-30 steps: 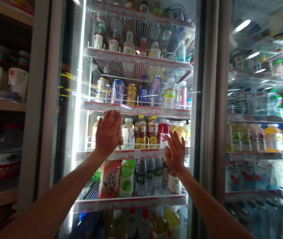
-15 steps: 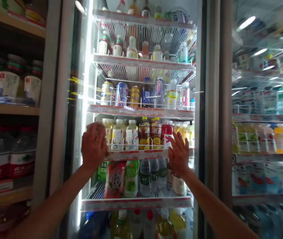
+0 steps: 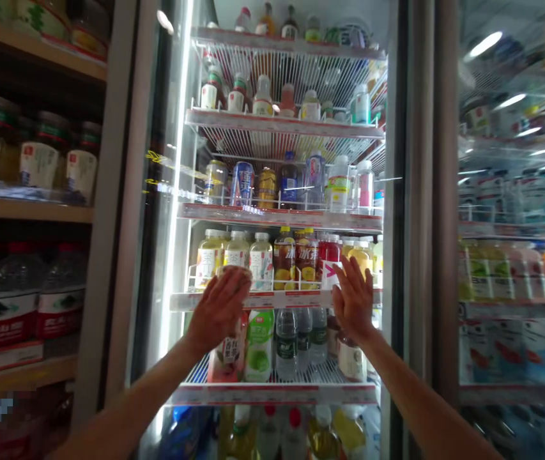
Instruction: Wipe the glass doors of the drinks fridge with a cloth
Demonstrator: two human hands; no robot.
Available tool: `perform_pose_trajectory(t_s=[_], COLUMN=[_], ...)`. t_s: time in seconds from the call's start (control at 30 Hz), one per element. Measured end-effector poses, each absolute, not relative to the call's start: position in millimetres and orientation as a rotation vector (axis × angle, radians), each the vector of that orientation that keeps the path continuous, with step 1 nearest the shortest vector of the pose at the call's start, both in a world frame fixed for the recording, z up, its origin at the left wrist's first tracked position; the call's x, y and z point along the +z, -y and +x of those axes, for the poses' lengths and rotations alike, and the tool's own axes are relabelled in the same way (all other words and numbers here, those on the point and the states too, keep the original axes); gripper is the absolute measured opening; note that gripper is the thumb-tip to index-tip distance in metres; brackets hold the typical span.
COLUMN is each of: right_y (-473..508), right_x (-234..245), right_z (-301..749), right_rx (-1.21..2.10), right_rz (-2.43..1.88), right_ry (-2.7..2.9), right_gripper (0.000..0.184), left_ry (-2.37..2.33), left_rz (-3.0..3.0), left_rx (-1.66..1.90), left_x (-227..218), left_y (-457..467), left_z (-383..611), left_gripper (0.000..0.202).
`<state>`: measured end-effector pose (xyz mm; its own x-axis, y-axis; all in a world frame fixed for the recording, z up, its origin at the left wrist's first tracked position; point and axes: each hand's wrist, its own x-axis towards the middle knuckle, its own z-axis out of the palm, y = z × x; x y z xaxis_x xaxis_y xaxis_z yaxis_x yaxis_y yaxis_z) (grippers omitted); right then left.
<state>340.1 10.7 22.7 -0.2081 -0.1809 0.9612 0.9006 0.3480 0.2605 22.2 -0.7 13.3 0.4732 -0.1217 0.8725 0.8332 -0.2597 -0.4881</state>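
I face a lit drinks cooler behind a glass door [image 3: 397,191]. My left hand [image 3: 217,313] presses flat on the glass over a small beige cloth [image 3: 236,273] that shows past my fingertips, in front of the rail [image 3: 282,299] of the juice-bottle shelf. My right hand [image 3: 353,299] lies open on the same glass, fingers spread, near the door's right edge and level with a red bottle [image 3: 330,255]. Below both hands, water bottles [image 3: 285,342] stand on a lower shelf.
An open wooden shelf on the left carries jars [image 3: 37,163] above and large water bottles [image 3: 8,300] below. A second glass-door cooler [image 3: 516,268] stands at the right, with ceiling lights reflected in it. Cans and bottles fill the upper wire shelves.
My left hand with the cloth has slid across the glass, first left and down, then right and lower still. My right hand has stayed almost in place.
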Motion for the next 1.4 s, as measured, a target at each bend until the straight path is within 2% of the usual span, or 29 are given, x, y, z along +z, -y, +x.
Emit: perform_pose_trajectory(t_s=[0.1,0.23,0.3,0.43,0.5,0.67,0.87,1.03,1.1,1.23,1.3,1.4], right_y=[-10.2,-10.6,-11.0,-11.5,-11.6,-12.1,-10.3,-9.5,-8.9,-3.3,2.2,13.2], right_x=[22.9,22.9,22.8,22.6,22.5,22.2,23.0,23.7,23.8,24.3,24.3,22.1], right_z=[340.3,340.6,340.6,340.7,340.9,340.9,339.9,339.3,338.6,341.9,349.2,368.6], right_rx=[-1.155,-1.153,-1.155,-1.152,-1.149,-1.15,-1.132,-1.126,-1.122,-1.12,-1.113,-1.12], right_rz=[-0.706,-0.714,-0.711,-0.714,-0.714,-0.719,-0.731,-0.721,-0.724,-0.765,-0.805,-0.848], right_ry=[1.431,1.443,1.439,1.437,1.439,1.435,1.444,1.439,1.444,1.505,1.528,1.49], right_gripper=[0.054,0.055,0.055,0.056,0.056,0.052,0.05,0.051,0.05,0.049,0.05,0.051], left_ry=[0.568,0.819,0.849,0.495,0.445,0.711,0.309,0.668,0.609,0.371,0.426,0.671], left_rz=[-1.615,-1.372,-1.343,-1.653,-1.703,-1.413,-1.717,-1.499,-1.533,-1.688,-1.664,-1.535], left_rx=[-0.946,-1.282,-1.335,-0.914,-0.829,-1.227,-0.657,-1.116,-1.068,-0.751,-0.82,-1.135], left_x=[10.0,28.6,27.7,11.5,15.3,43.7,34.1,55.5,50.0,37.7,49.5,74.7], left_y=[1.0,-1.0,-0.8,1.2,0.7,-2.3,-1.4,-6.0,-5.6,-2.6,-3.3,-6.3], left_z=[25.8,7.3,8.2,29.2,36.6,51.5,82.6,96.0,101.5,104.3,103.6,111.1], left_gripper=[0.06,0.059,0.06,0.06,0.058,0.058,0.048,0.042,0.042,0.042,0.042,0.042])
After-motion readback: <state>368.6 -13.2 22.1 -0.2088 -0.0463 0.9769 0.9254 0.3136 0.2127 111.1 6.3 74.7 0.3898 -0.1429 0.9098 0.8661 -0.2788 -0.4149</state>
